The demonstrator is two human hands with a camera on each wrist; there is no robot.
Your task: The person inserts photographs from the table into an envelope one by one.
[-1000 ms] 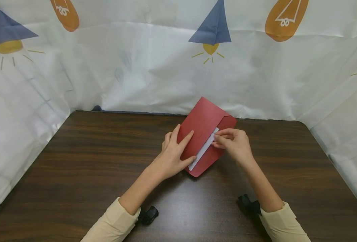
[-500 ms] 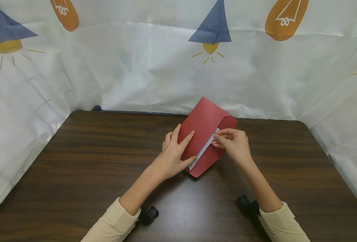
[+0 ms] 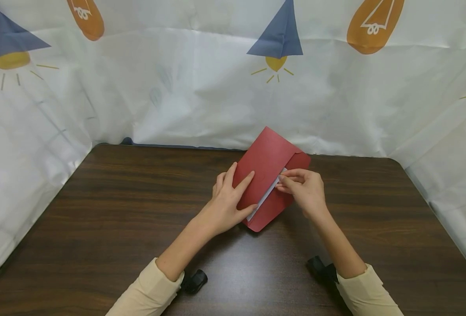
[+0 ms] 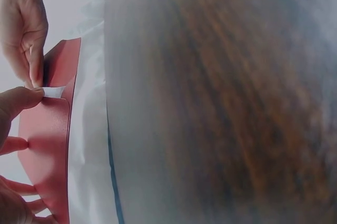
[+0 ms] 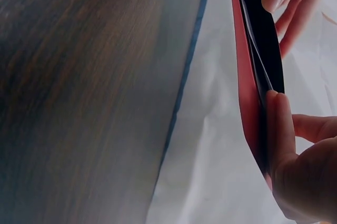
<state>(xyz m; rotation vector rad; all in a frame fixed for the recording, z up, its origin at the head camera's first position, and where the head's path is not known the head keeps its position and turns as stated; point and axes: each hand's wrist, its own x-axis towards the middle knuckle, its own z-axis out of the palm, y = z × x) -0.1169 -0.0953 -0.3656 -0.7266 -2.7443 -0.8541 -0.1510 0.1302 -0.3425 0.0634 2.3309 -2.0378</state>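
A red envelope [image 3: 262,160] lies slanted on the table with its flap side folded out toward the lower right. Folded white paper [image 3: 265,195] shows as a narrow strip at the envelope's mouth, most of it hidden inside. My left hand [image 3: 228,204] rests on the envelope's face with fingers spread; its thumb touches the mouth near the paper's lower end. With thumb and fingertips, my right hand [image 3: 305,188] pinches the paper's edge near its upper end. In the left wrist view the white paper [image 4: 53,92] pokes out between both hands.
A dark wood-grain table [image 3: 118,219] spreads under the hands. A white printed curtain [image 3: 201,87] hangs along the back and both sides, close behind the envelope's top corner. Black wrist cameras [image 3: 195,281] sit at both cuffs.
The white paper has slid deeper into the envelope, so its visible strip is narrower. My right hand has shifted slightly with it; the left hand stays nearly still.
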